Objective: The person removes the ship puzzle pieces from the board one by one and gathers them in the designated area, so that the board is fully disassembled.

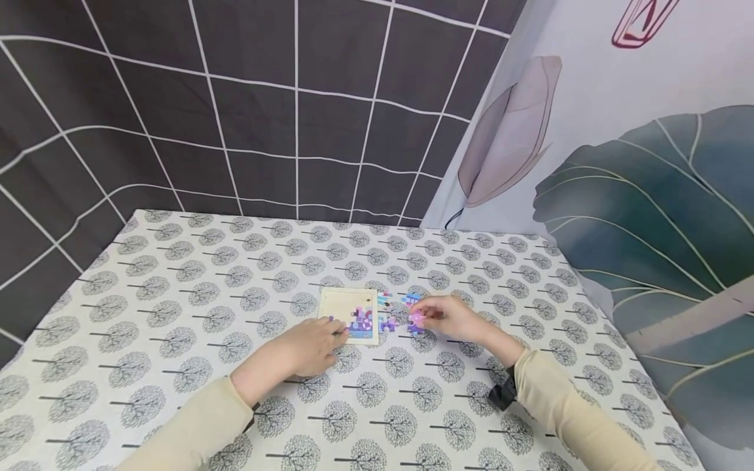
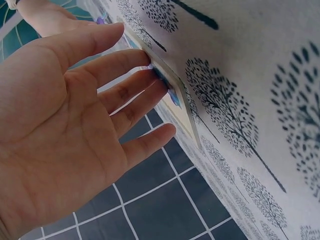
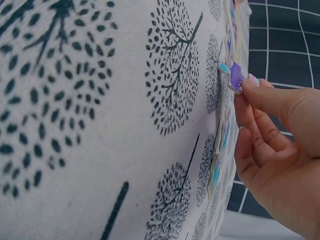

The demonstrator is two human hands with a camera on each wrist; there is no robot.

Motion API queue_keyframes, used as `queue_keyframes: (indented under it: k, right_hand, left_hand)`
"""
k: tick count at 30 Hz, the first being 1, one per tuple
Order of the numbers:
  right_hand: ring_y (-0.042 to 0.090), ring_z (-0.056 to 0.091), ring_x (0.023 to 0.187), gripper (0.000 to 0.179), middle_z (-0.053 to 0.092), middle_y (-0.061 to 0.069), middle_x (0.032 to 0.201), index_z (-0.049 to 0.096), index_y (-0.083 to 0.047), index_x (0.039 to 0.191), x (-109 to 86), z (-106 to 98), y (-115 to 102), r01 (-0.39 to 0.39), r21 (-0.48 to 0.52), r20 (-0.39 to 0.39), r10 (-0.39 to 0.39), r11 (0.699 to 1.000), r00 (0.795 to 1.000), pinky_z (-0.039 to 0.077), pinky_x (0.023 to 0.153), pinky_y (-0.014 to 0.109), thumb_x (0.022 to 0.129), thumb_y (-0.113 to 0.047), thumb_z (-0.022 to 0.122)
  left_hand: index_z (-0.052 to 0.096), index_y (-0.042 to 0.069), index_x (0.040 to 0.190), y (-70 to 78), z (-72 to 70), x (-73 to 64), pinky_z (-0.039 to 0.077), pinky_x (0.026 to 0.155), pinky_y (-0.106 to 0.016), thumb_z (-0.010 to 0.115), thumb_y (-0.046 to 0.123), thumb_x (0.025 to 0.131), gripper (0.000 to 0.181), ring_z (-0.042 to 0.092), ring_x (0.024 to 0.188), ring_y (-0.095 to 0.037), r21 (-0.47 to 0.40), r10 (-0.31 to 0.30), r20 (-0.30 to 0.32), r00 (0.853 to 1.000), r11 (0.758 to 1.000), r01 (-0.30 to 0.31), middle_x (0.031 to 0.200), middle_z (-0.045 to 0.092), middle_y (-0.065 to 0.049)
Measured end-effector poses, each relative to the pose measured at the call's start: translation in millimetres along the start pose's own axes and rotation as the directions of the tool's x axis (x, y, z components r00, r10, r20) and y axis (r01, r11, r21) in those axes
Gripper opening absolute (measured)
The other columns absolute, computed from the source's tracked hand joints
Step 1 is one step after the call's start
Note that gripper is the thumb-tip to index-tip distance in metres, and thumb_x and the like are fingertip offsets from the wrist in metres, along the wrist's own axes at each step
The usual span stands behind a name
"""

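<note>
Puzzle piece (image 3: 235, 78) pinched in the right hand (image 1: 446, 316), thumb against fingers, near the tray's right side, gripped at one end probably to leave the rest free for turning! Left hand (image 1: 311, 345) has its fingers extended and spread, tips at the near-left of the tray (image 1: 334, 299), perhaps steadying it. Clustered pieces (image 1: 362, 324) lie inside; loose pieces (image 1: 387, 324) wait just beside, presumably for easy reach.

Tray (image 1: 334, 302) on tablecloth (image 1: 406, 390), pieces (image 1: 388, 323) to right
</note>
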State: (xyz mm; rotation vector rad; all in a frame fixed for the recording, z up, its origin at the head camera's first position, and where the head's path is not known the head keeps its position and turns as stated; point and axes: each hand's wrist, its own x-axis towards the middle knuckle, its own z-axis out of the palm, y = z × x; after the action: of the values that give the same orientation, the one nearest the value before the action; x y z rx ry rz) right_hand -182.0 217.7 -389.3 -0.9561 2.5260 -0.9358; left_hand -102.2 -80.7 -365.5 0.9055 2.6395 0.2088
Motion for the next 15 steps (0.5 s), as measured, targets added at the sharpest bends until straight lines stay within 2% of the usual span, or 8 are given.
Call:
queue_keyframes:
  k: [9,15]
  right_hand:
    - [0.014,0.062,0.087,0.027,0.066,0.002,0.094,0.066,-0.008,0.109,2.2,-0.8,-0.2,-0.049,-0.046,0.036,0.051,0.998,0.998,0.053,0.082,0.024,0.083,0.000,0.062]
    - [0.009,0.061,0.080,0.029,0.067,0.003,0.097,0.066,-0.010,0.110,3.6,2.2,4.5,-0.045,-0.061,0.061,0.049,0.997,0.997,0.054,0.071,0.021,0.083,-0.001,0.063]
  left_hand:
    - [0.045,0.000,0.136,-2.0,0.6,0.0,0.028,0.113,-0.042,0.052,0.017,0.093,0.047,0.036,0.132,-0.032,0.002,0.008,-0.008,1.000,1.000,-0.008,0.143,0.041,-0.013]
    - [0.045,0.001,0.137,-3.3,1.9,0.9,0.026,0.113,-0.042,0.052,0.017,0.092,0.048,0.035,0.133,-0.032,-0.006,0.006,-0.002,1.000,1.000,-0.006,0.143,0.041,-0.013]
